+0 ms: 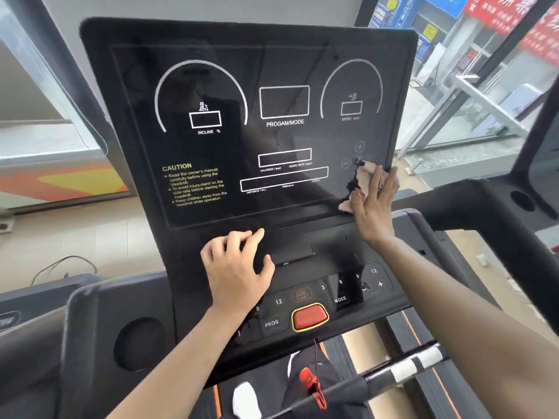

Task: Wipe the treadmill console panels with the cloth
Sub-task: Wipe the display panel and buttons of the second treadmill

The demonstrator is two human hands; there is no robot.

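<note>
The right hand (373,204) is hiding much of the cloth (360,181), its straight fingers (377,182) lying together and pressing it onto the console panel (242,152), right of centre; the left hand (236,267) is resting, fingers relaxed.

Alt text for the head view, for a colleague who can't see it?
The right hand presses a crumpled pinkish cloth against the lower right corner of the glossy black treadmill display panel. The left hand rests on the black ledge below, above the red button.
</note>
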